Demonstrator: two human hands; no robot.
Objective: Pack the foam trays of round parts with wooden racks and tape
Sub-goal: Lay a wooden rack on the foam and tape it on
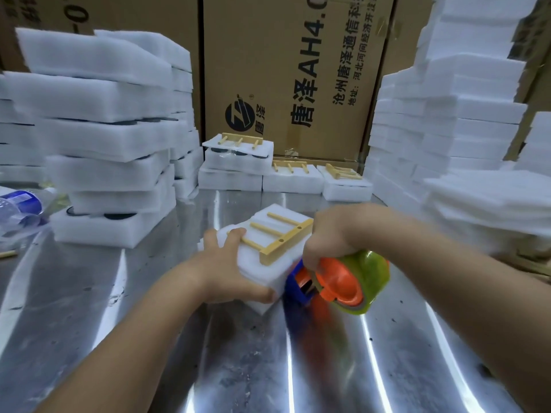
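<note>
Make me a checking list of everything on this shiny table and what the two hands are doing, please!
Surface: shiny scuffed metal table, glare streaks.
Job's things: white foam tray pack topped by a light wooden peg rack; blue-and-orange tape dispenser with a yellow-green roll at its right edge.
Clutter: clear plastic bottle with blue label lying at the far left.
Grippers: left hand presses the pack; right hand grips the dispenser.
Cables: nothing seen.
Surroundings: stacks of white foam trays left and right, three racked packs behind, brown printed cardboard boxes.
</note>
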